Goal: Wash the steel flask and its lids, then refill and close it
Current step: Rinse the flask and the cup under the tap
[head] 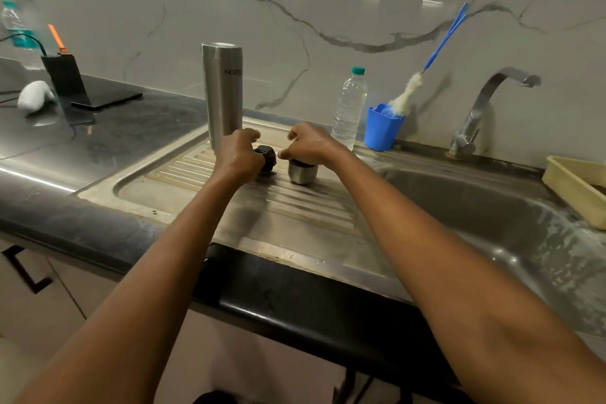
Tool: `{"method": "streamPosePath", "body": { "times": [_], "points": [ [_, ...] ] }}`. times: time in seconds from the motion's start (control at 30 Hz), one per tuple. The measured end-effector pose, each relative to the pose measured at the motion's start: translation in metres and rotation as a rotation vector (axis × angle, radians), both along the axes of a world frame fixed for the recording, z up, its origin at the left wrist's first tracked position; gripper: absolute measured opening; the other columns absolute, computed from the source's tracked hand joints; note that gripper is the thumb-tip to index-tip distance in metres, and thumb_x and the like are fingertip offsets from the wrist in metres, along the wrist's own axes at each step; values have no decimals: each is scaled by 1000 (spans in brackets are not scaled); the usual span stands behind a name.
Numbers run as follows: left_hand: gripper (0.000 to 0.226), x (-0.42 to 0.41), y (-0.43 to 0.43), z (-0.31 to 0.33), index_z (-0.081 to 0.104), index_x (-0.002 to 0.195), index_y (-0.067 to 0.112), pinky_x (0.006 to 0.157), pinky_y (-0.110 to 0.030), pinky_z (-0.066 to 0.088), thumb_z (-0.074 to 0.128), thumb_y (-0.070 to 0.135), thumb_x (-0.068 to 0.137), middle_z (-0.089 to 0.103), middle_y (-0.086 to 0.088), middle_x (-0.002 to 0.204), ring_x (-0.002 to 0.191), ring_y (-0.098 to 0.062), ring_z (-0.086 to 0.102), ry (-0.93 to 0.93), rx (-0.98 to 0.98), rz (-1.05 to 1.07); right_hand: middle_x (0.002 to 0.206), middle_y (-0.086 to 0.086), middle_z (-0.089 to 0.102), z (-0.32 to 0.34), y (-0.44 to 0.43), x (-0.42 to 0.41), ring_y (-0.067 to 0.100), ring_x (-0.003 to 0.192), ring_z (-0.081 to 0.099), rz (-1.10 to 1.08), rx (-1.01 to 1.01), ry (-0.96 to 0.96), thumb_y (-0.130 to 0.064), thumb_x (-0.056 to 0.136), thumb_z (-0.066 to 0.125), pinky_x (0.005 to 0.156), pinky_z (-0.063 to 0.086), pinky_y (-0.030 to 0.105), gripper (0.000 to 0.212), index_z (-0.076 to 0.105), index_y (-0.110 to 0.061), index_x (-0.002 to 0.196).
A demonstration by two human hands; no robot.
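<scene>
Nearest you on the drainboard [295,210], your left hand [237,157] curls round the black inner lid [266,157] and your right hand [311,147] grips the steel cap [303,174] from above, while the steel flask [223,92] stands on end just behind your left hand, the nearer one.

My steel flask [222,92] stood upside down at the back of the drainboard [295,213]; before it my left hand [237,154] gripped the black inner lid [267,158], my right hand [311,146] held the steel cap [302,173]
</scene>
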State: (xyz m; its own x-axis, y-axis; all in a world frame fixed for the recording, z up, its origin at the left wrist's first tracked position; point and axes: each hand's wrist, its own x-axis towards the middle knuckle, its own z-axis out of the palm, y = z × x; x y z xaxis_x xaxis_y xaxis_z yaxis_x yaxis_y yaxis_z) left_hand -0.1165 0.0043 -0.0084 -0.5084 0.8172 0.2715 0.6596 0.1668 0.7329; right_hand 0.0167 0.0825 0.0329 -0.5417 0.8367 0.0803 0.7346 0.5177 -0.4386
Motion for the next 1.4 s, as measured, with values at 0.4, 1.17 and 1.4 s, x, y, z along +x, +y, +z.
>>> {"method": "streamPosePath", "body": {
  "times": [0.4,1.17,1.4],
  "points": [
    [42,59,10,0,62,132,6,100,-41,47,66,9,91,66,-19,127,118,-35,60,157,-85,-123,127,7,55,-23,2,39,21,110,55,-7,-94,35,-35,75,81,96,52,38,72,47,-12,135],
    [41,280,138,26,69,124,14,97,-40,49,48,4,90,68,-11,124,117,-33,59,265,-27,-473,117,7,65,-56,56,316,18,95,65,-560,-223,747,-30,75,85,67,56,29,64,53,-12,129],
    [38,333,215,36,67,128,19,97,-39,48,56,10,93,68,-8,126,117,-30,61,314,89,-521,74,0,73,-74,75,334,12,64,67,-616,-226,883,-33,72,85,55,49,25,24,70,-16,79]
  ]
}}
